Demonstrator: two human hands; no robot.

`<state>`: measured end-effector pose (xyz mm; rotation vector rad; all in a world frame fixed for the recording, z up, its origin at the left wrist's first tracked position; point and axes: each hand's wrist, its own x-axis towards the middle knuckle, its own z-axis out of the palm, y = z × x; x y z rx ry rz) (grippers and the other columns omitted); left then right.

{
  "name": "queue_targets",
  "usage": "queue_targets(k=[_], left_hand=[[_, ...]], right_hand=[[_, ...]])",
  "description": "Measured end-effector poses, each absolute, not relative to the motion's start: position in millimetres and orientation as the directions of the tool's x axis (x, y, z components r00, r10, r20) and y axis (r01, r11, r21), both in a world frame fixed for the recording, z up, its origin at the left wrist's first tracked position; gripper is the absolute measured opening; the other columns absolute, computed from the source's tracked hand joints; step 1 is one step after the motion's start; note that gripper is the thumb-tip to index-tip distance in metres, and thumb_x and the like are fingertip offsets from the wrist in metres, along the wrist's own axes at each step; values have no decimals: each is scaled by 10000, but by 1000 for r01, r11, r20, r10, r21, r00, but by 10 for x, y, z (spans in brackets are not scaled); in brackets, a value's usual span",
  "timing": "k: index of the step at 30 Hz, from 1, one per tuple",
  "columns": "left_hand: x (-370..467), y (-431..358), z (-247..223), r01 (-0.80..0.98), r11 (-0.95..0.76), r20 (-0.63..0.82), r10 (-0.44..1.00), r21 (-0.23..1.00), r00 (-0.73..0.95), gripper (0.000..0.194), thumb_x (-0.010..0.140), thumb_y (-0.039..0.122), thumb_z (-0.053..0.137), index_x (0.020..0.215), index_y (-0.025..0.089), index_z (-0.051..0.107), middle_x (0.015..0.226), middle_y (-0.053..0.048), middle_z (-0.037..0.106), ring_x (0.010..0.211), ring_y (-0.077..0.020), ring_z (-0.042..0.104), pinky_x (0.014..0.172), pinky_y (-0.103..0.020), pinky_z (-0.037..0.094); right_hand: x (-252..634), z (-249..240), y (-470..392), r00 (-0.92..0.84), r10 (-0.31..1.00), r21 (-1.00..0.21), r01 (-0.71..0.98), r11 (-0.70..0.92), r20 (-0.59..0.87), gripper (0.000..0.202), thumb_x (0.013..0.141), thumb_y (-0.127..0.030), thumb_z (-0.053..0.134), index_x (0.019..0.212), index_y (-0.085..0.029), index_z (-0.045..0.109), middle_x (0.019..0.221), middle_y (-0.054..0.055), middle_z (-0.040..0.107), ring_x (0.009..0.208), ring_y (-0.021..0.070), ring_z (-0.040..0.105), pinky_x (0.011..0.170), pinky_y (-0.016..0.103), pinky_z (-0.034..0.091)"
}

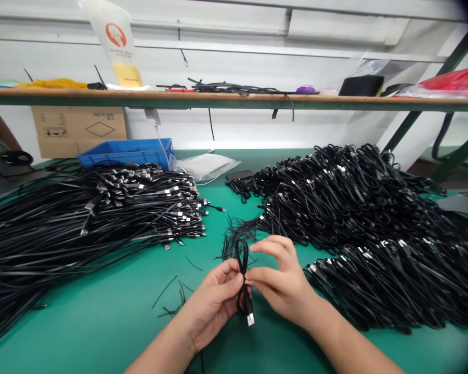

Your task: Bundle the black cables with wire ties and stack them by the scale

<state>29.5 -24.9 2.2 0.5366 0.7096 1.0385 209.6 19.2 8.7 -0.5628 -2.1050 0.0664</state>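
My left hand is closed around the middle of a black USB cable, folded into a narrow bundle. The bundle stands nearly upright, loops at the top, its silver USB plug pointing down towards me. My right hand pinches at the bundle's waist from the right, one finger raised apart from the cable. Whether these fingertips grip the cable itself or a thin tie around it is hidden. Just behind the hands lies a tangle of short thin black ties; a few more loose ties are scattered left of my left hand.
Long unfolded cables are heaped on the left, plugs facing the middle. Folded cable bundles pile high on the right. Behind stand a blue bin, a white plastic bag and a cardboard box. A shelf spans above the green table.
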Motion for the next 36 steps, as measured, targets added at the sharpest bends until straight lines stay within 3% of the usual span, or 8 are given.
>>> queue_targets(k=[9,13,16,19,22,27,31,36], left_hand=[[295,-257,48,-353,91,-33,985,931,168,309,757,383,814,846,190,589,846,-15,570,800,-158,522,718,-243,413],[316,-287,60,-328,-38,87,987,944,136,282,788,391,778,768,203,569,797,-5,546,729,-151,492,664,-251,395],[329,-319,86,-171,-275,281,960,946,8,249,838,386,719,708,214,595,765,-26,555,703,-170,497,641,-279,380],[324,-310,87,-50,-356,355,934,933,-36,242,859,400,685,708,220,627,756,-46,572,703,-188,511,649,-301,384],[301,-257,58,-174,-227,222,974,958,-47,296,804,450,739,721,213,581,771,-30,556,728,-184,510,671,-287,403],[269,-215,-21,-290,10,-3,1000,957,25,323,786,451,767,850,204,569,849,-16,565,807,-168,511,745,-261,412],[297,-246,-34,-290,86,-61,994,953,93,368,762,464,786,822,199,537,844,-13,550,806,-162,494,733,-252,404],[322,-269,46,-313,181,-144,980,932,138,364,763,447,782,797,204,513,789,5,504,750,-146,452,665,-235,373]], right_hand=[[2133,184,86,-593,358,-79,444,893,721,186,909,-87,603,970,-245,679,982,59,693,874,227,481,826,424,442],[2032,153,14,-470,526,-462,254,849,708,113,919,-138,624,895,-240,665,893,40,691,818,196,536,768,373,450],[1881,90,-74,-356,844,-911,-54,409,400,230,885,-341,688,726,-213,581,740,13,585,691,167,526,638,303,442],[1792,32,-119,-460,888,-962,-238,-136,-11,398,858,-518,671,691,-211,481,647,-31,460,583,133,447,551,255,396],[1840,12,-58,-444,886,-987,-134,85,137,359,831,-528,709,802,-209,546,711,-18,504,637,146,472,591,265,416],[2032,50,96,-544,532,-475,257,842,648,222,991,-139,483,1180,-214,572,1028,84,646,890,200,569,771,344,440],[2093,122,113,-645,380,-145,388,910,663,210,1003,-100,434,1029,-192,622,895,71,671,791,196,545,682,347,377],[2110,197,128,-765,322,-18,377,926,558,265,1039,-175,408,946,-185,655,816,58,662,768,196,531,661,352,359]])
